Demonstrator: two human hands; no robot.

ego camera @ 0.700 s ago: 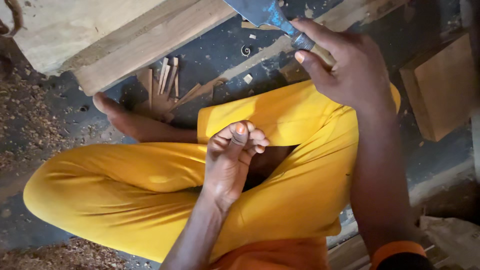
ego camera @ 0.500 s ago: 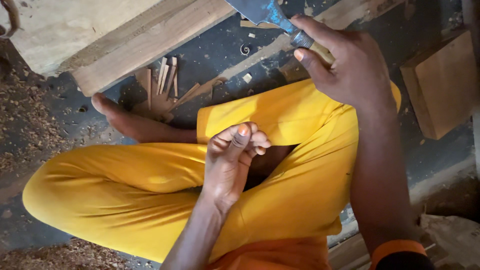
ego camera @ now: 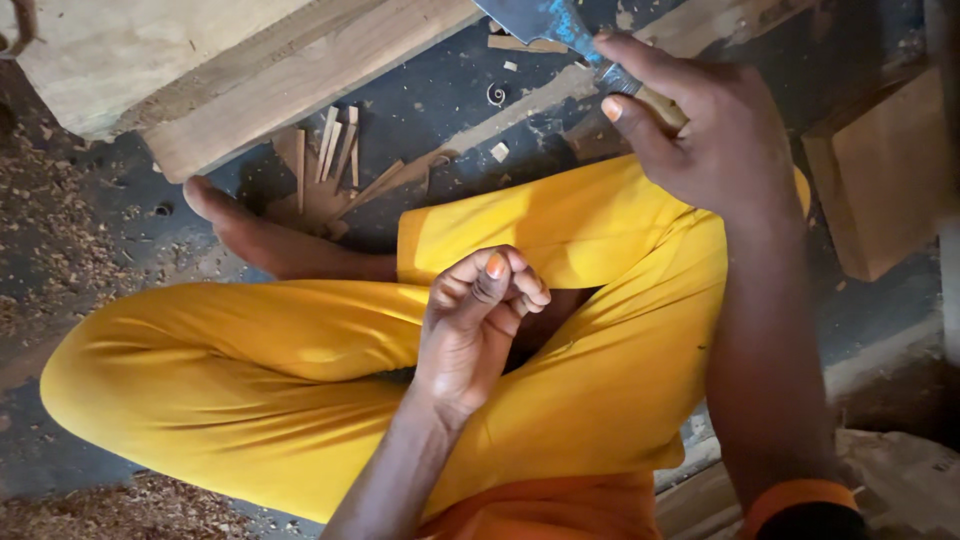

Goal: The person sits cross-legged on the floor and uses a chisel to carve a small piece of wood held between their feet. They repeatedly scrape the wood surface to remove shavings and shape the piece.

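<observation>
I sit cross-legged on the floor in yellow trousers, one bare foot out to the left. My right hand grips the wooden handle of a blue-bladed hatchet, its head up at the frame's top edge. My left hand hovers over my lap with fingers curled loosely together; whether anything small lies between the fingertips cannot be seen.
A thick timber beam lies across the upper left. Several split wooden sticks and chips lie on the dark floor by my foot. A wooden block stands at right. Sawdust covers the left floor.
Almost nothing moves; my right hand with the hatchet stays up top, and my left hand's fingers curl slightly tighter over my lap.
</observation>
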